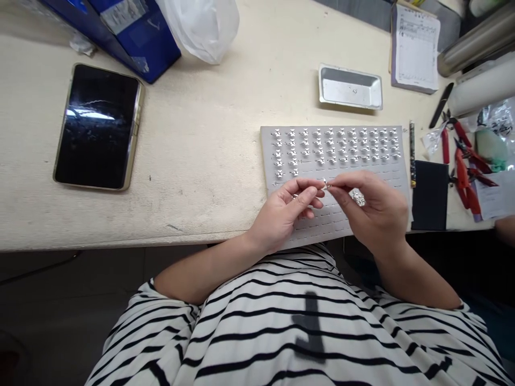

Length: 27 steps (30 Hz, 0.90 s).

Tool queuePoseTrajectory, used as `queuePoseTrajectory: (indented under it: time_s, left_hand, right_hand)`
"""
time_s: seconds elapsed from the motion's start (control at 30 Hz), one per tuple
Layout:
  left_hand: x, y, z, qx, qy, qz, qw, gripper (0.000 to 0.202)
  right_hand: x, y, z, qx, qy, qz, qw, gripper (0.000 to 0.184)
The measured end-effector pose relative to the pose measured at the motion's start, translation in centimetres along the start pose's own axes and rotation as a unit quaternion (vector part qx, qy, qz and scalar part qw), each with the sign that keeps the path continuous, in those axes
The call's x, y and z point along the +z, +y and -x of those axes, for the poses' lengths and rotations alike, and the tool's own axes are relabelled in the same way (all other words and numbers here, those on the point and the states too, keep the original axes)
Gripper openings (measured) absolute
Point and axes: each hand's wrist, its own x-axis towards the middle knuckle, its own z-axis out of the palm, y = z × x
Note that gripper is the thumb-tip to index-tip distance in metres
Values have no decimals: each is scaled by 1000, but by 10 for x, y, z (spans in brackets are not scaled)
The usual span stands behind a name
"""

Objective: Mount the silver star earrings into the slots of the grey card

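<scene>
Between the fingertips of my left hand (287,206) and my right hand (374,212) is a tiny silver piece (325,185), pinched from both sides. A chunkier silver piece (358,197) sits against my right hand, either worn or held; I cannot tell which. Just below my fingers lies a grey foam board (362,174) with slotted rows. Its upper rows hold several small silver jewellery pieces (330,147), and its lower rows show bare slots. My hands overlap the board's near part and hide its lower edge.
On the pale table stand a black tablet (98,126), a shallow metal tray (350,87), a paper form (414,48), and red-handled pliers (462,171) beside a black pad (429,195). A blue folder (120,32) and white plastic bag (203,27) lie at the back.
</scene>
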Motion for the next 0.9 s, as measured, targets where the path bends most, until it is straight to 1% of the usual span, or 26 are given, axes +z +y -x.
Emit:
queuePoseTrajectory:
  time_s: [0.1,0.17,0.23,0.33,0.4,0.47,0.57,0.63,0.8,0.9]
  left_hand:
    - [-1,1,1,-12,-11,-19,1000,16]
    - [-1,1,1,-23,-32,-43,998,14]
    - [-2,1,1,-30,-54,-60,996,15]
    - [-4,0,2,-37,-70,-70,994,17]
    - [-4,0,1,-35,-75,-73,994,17]
    - [-5,0,1,-35,-78,-75,994,18]
    - [-5,0,0,-34,-81,-71,994,17]
    - [-6,0,0,-31,-85,-70,993,16]
    - [-5,-1,0,-28,-88,-69,993,17]
    - [-4,0,1,-28,-86,-61,994,17]
  right_hand:
    - [-1,12,-12,36,-2,-15,999,11]
    - [-1,20,-20,73,-27,-26,997,8]
    - [0,25,-28,107,-62,-42,991,9]
    - [2,28,-38,129,-98,-43,986,10]
    - [4,27,-43,119,-107,-15,987,8]
    - [5,26,-46,92,-113,28,989,7]
    - [8,27,-48,44,-130,87,987,12]
    - [10,29,-47,15,-135,108,985,15]
    - [20,36,-42,-18,-107,135,985,17]
    - [25,38,-39,-35,-109,162,980,15]
